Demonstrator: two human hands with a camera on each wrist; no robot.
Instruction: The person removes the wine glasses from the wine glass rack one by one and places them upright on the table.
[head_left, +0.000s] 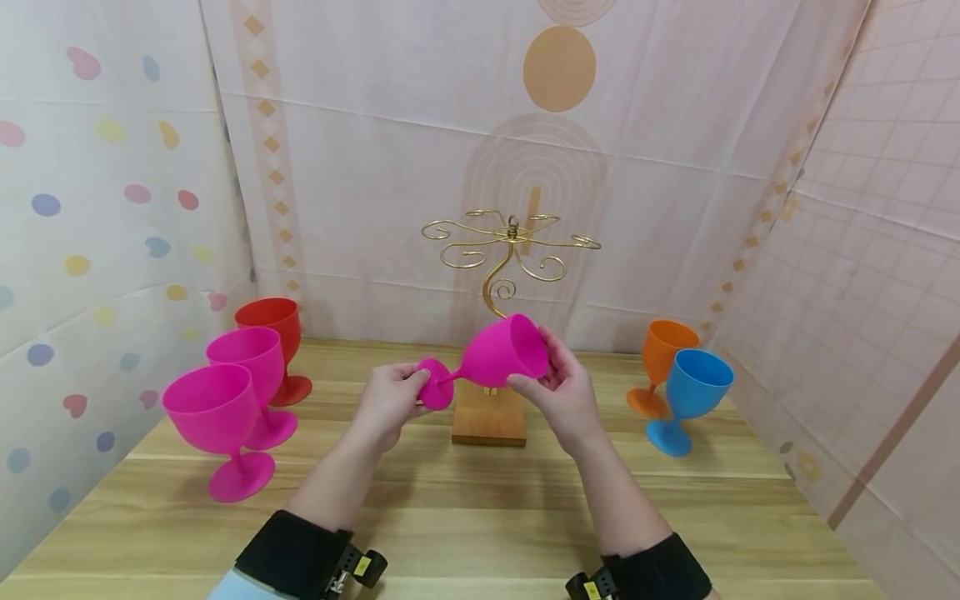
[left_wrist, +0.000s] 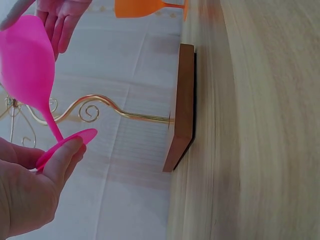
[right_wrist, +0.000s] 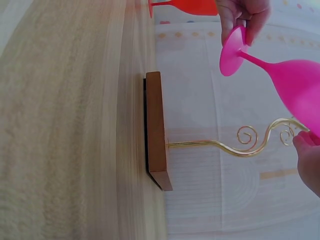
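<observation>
A pink goblet (head_left: 493,350) is held tilted nearly on its side above the table, its mouth to the right. My left hand (head_left: 390,403) pinches the edge of its round foot between thumb and fingers, as the left wrist view shows from close up. At the bowl's rim my right hand (head_left: 558,392) holds the goblet, thumb on the near side and fingers on the far side. Just behind the goblet stands a gold metal stand (head_left: 512,237) with curled arms, its wooden base (head_left: 489,421) partly covered by the goblet in the head view.
On the left, two more pink goblets (head_left: 210,408) stand upright in front of a red goblet (head_left: 272,317). An orange goblet (head_left: 667,346) and a blue goblet (head_left: 697,385) are upright at the right. Printed cloth (head_left: 360,208) hangs around the wooden table (head_left: 465,517).
</observation>
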